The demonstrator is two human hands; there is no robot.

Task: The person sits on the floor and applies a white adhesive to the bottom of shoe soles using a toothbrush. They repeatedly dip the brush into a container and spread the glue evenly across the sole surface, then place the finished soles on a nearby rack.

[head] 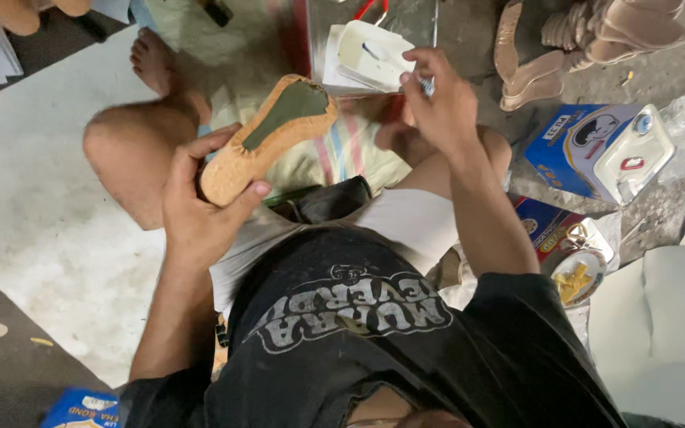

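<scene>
I see the L hand (pixel 200 208) wrapped around the heel end of a tan shoe insole (pixel 267 135) w/ a dark green patch, thumb and fingers closed on it, toe end tilted up over the lap. R hand (pixel 438 107) is raised above the R knee, fingertips pinched on a small bluish item, too blurred to ID, just in front of a white plastic tray (pixel 370 55). Stack of tan soles (pixel 596 40) lies on the floor far R, well apart, w/ a blue glue box (pixel 576 147) below it.

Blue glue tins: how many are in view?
3. One blue tin lies at the right with a pale lid, one opened tin sits below it, one at bottom left. Others may be hidden.
</scene>
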